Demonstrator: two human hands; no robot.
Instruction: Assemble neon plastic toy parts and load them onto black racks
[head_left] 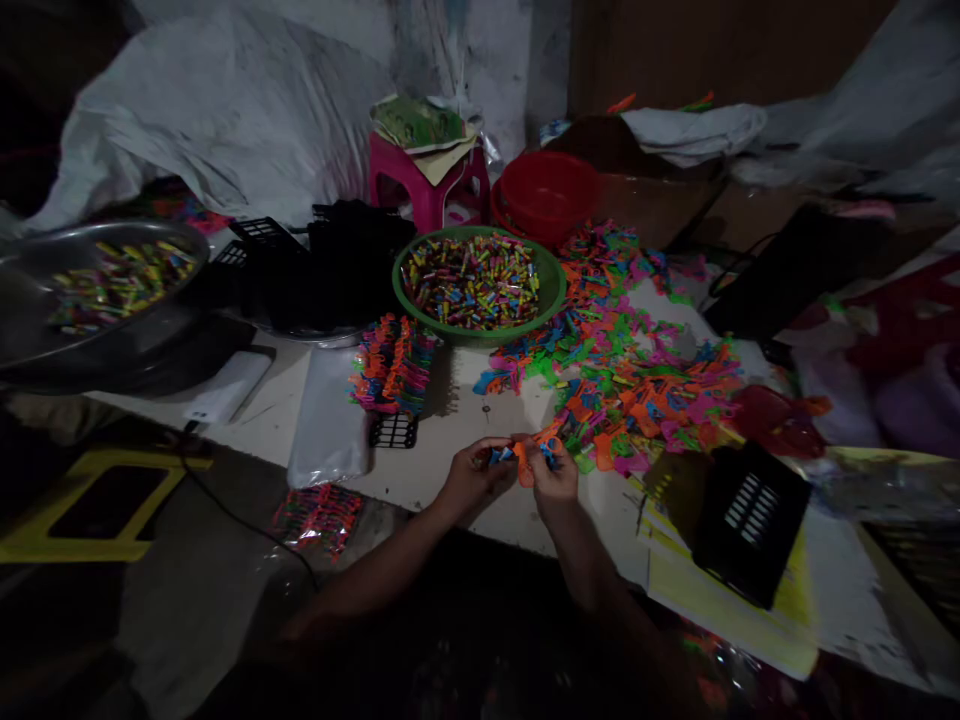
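Note:
Close together above the near edge of the white table, my two hands meet over small plastic pieces. My left hand (480, 470) is closed, its fingertips pinching a small blue plastic piece (501, 456). Closed too is my right hand (553, 474), which grips an orange plastic piece (524, 466) and some blue ones. Their exact kind is too small and dark to make out. Just beyond my right hand spreads a heap of loose plastic pieces (637, 370) in orange, green, pink and blue. A green basin (405, 300) of small multicoloured cylinders stands behind my hands.
Stacked filled racks (394, 365) and clear plastic bags (326, 420) lie left of my hands. Farther left are black racks (352, 260) and a metal bowl (176, 238). A black rack (754, 525) rests on yellow sheets at right. Red basins (551, 195) and a pink stool (429, 200) stand behind.

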